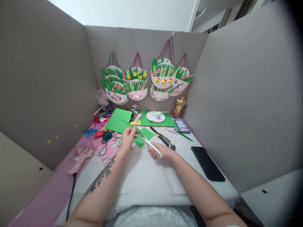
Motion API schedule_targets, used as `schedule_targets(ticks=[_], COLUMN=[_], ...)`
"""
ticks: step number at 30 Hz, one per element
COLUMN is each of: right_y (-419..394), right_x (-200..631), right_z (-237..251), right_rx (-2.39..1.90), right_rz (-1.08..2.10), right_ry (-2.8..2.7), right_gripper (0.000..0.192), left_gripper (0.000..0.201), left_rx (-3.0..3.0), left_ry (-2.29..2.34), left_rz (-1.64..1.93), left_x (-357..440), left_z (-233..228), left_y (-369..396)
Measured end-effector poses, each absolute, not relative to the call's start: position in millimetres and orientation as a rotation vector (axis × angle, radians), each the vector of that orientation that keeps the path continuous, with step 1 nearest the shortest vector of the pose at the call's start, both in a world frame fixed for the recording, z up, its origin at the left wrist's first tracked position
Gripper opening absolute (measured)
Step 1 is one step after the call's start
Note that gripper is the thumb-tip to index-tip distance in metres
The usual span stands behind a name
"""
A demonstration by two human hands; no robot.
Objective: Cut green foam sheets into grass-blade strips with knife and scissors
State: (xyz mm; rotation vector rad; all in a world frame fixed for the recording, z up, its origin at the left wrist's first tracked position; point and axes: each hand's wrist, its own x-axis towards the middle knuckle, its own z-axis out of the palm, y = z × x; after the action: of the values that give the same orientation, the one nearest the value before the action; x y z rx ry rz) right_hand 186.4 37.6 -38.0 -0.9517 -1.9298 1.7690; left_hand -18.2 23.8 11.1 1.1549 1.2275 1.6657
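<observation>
My right hand [159,150] is closed round the white handles of a pair of scissors [147,142], whose blades point up and left. Just left of the blades, my left hand [128,137] pinches a narrow strip of green paper [129,124] between thumb and fingers. The blade tips come close to the strip; whether they touch it I cannot tell. Beneath the scissors lies a green paper piece [147,133] on the white table cover. A yellow and black utility knife [165,140] rests right of the scissors.
A pink glue gun [81,159] and dark green yarn [107,136] lie left, by pink paper scraps [100,145]. Green sheets [119,118] and a white paper plate [151,117] are behind. A black phone [208,164] lies right. Plate baskets [137,93] hang on the back panel.
</observation>
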Motion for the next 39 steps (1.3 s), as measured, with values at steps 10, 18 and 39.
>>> schedule_targets(ticks=[10, 18, 39], right_y=[39.8, 36.3, 32.3], right_x=[188.3, 187.5, 194.5], right_z=[-40.3, -32.2, -13.6], right_rx=[-0.956, -0.989, -1.036], right_rz=[1.806, 1.739, 1.724], right_ry=[-1.887, -1.926, -1.962], right_gripper=[0.028, 0.021, 0.018], left_gripper=[0.032, 0.03, 0.036], left_rx=[1.155, 1.153, 1.14], left_ry=[1.231, 1.217, 1.207], left_rz=[1.651, 1.634, 1.591], left_x=[-17.8, -18.6, -19.6], left_z=[12.5, 10.2, 2.3], left_y=[22.3, 24.6, 29.8])
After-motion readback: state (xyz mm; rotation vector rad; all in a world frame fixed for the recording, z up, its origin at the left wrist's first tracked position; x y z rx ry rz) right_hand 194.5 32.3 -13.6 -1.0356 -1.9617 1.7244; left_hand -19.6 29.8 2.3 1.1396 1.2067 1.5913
